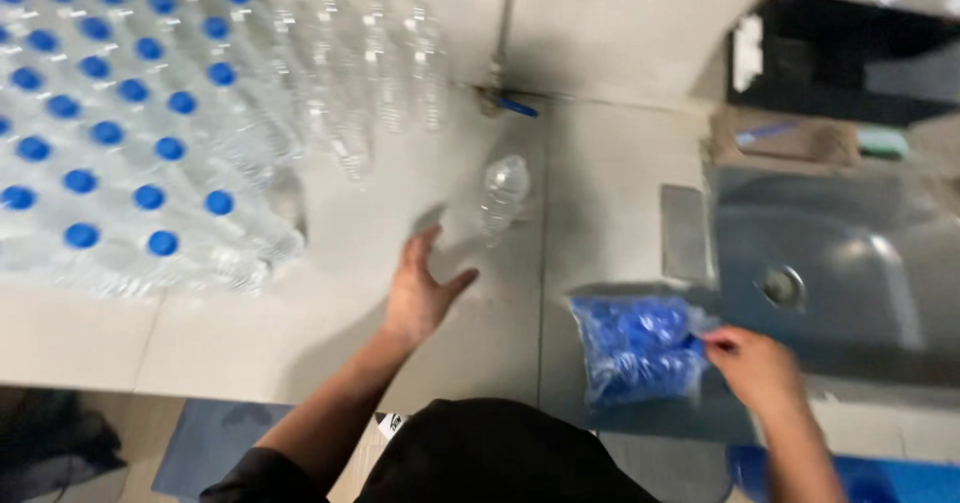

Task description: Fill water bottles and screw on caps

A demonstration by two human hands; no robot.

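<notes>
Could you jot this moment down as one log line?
left hand open, reaching toward uncapped clear bottle | right hand at bag of blue caps | capped bottles stacked left

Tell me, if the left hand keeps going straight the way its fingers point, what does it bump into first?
Probably the lone uncapped clear bottle standing just beyond the left hand. The open fingers point up toward it, though blur makes the exact line uncertain.

- My left hand (pixel 418 293) hovers open over the counter (pixel 250 333), fingers spread, just short of an uncapped clear bottle (pixel 501 195).
- My right hand (pixel 755 365) pinches a blue cap at the clear bag of blue caps (pixel 636 348).
- Blue-capped bottles (pixel 120 123) crowd the far left; sink (pixel 840 263) on the right.
</notes>
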